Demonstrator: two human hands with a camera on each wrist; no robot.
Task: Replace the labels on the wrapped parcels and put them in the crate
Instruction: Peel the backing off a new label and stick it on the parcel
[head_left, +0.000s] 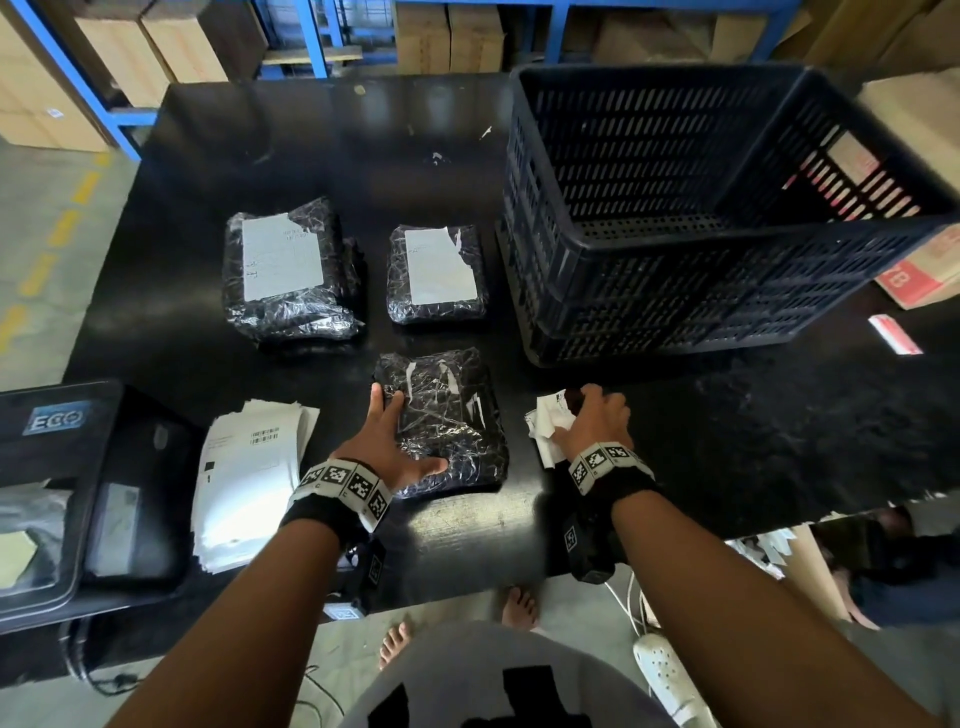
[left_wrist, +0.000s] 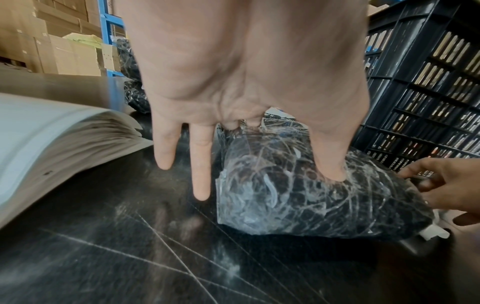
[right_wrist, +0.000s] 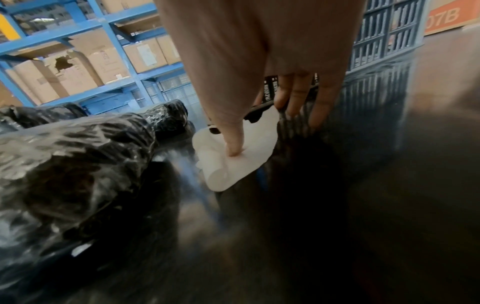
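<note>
Left hand (head_left: 387, 449) lies flat, fingers spread, on the stripped parcel (head_left: 441, 421); right hand (head_left: 597, 421) grips the peeled label (head_left: 545, 431), which could re-stick just beside its grip.

We stand in a warehouse: blue racks (head_left: 319, 41) stacked with cardboard boxes (head_left: 449, 39) surround our packing table (head_left: 291, 135).

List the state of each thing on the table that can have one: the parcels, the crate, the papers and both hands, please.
Near parcel: label torn off, only scraps left.
Far left parcel: labelled.
Far middle parcel: labelled, label edge torn.
Crate: upright, empty.
Label stack: lying fanned beside the near parcel.
Peeled label: crumpled on the table.
Left hand: flat, presses the near parcel.
Right hand: thumb presses the peeled label.
</note>
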